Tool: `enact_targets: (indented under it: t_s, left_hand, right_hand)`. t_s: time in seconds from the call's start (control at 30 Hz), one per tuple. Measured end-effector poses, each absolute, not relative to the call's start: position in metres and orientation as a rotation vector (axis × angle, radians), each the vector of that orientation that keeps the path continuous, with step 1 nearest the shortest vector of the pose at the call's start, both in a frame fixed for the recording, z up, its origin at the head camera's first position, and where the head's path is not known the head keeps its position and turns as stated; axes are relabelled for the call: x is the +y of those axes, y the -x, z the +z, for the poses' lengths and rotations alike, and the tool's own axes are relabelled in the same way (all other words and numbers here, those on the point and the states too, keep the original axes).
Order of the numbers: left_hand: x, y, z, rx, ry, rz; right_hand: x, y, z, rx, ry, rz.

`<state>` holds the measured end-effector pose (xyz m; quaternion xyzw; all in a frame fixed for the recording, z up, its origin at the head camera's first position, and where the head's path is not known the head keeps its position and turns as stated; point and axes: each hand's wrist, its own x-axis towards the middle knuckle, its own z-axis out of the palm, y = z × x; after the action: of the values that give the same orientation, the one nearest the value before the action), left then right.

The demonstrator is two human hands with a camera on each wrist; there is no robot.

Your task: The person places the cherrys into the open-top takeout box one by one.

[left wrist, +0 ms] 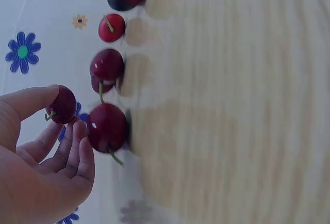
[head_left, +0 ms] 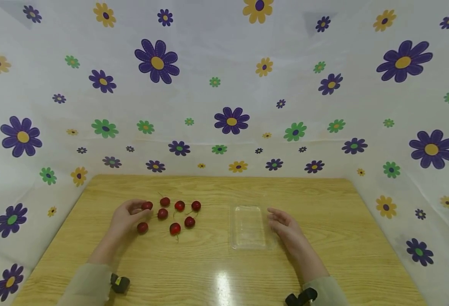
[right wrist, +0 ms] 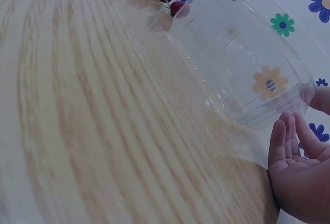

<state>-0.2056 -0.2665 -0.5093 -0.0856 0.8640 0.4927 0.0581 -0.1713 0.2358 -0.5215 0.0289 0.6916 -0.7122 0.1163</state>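
Observation:
My left hand (head_left: 126, 219) pinches a dark red cherry (left wrist: 64, 104) between thumb and fingertips. In the left wrist view, its short green stem points down toward the palm. Several more cherries lie to the right of that hand, among them a cherry with a stem (head_left: 175, 228); another cherry (head_left: 142, 228) lies just below the fingers. Right of the fruit stands a clear, shallow plastic box (head_left: 233, 229). At the box's right side is my right hand (head_left: 290, 233), its fingers relaxed and its thumb by the box's corner in the right wrist view.
A wooden table (head_left: 201, 272) carries everything. Around its back and sides hangs a white cloth (head_left: 193, 93) printed with flowers. Each wrist wears a small black camera, such as the left wrist camera (head_left: 121, 284).

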Motion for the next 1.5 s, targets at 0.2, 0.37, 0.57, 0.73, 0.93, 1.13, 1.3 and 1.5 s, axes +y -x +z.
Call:
enact_targets:
  t_s: [0.2, 0.37, 0.57, 0.73, 0.93, 1.13, 1.3, 1.5]
  left_hand:
    - [-0.249, 0.207, -0.499, 2.597, 0.185, 1.535]
    - [-0.233, 0.211, -0.494, 2.598, 0.120, 1.566]
    - [-0.213, 0.219, -0.490, 2.590, 0.076, 1.603]
    - [-0.197, 0.224, -0.489, 2.557, 0.015, 1.648]
    - [-0.174, 0.230, -0.487, 2.529, 0.008, 1.672]
    - [-0.146, 0.234, -0.483, 2.468, -0.017, 1.744]
    - [-0.124, 0.235, -0.478, 2.491, -0.034, 1.739]
    - [-0.101, 0.237, -0.476, 2.492, -0.065, 1.757]
  right_hand:
    - [0.236, 0.171, -0.522, 2.004, -0.067, -2.105]
    - [0.235, 0.171, -0.522, 2.008, -0.080, -2.113]
    - [0.235, 0.172, -0.523, 2.007, -0.087, -2.118]
    - [0.235, 0.172, -0.524, 2.011, -0.086, -2.106]
    - [0.234, 0.171, -0.524, 2.011, -0.086, -2.127]
    - [0.235, 0.171, -0.525, 2.007, -0.087, -2.171]
    - [0.234, 0.171, -0.526, 2.003, -0.078, -2.185]
    - [0.233, 0.170, -0.525, 2.004, -0.074, -2.188]
